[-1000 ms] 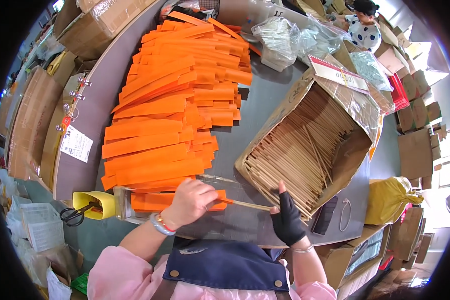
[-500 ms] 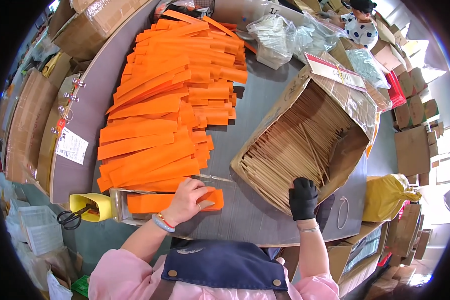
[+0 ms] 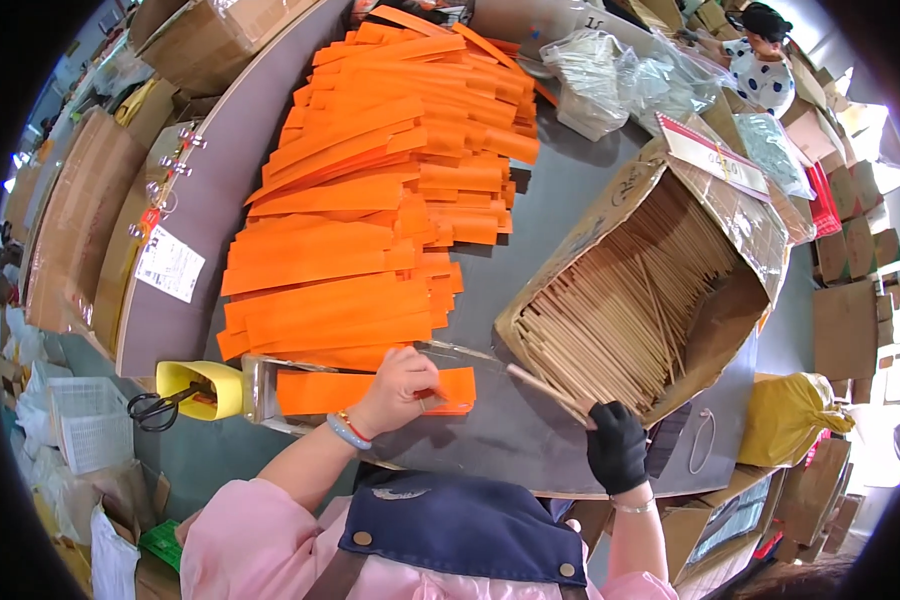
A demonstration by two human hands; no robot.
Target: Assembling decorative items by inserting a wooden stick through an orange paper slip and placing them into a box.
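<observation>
My bare left hand [image 3: 406, 388] rests at the right part of a small stack of orange paper strips [image 3: 315, 390] near the table's front edge. Its fingers are pinched on the top strip. In a black fingerless glove, my right hand [image 3: 618, 447] is closed on the lower end of slim wooden chopsticks [image 3: 542, 388], which slant up and left; their exact number is hard to make out. Just beyond it lies a tilted cardboard box [image 3: 540, 285] packed with many more such sticks [image 3: 625, 290]. A large overlapping heap of orange strips [image 3: 340, 220] covers the table's left half.
A yellow holder with black scissors [image 3: 202, 390] hangs at the left front corner. Clear plastic bags [image 3: 592, 85] lie at the back. A yellow sack [image 3: 785, 420] stands right of the table [image 3: 470, 290]. Another person [image 3: 760, 65] is at the far right.
My right hand has come out of the box's near edge with chopsticks in its grip. My left hand stays at the orange stack, fingers drawn up slightly. The whole view has shifted.
</observation>
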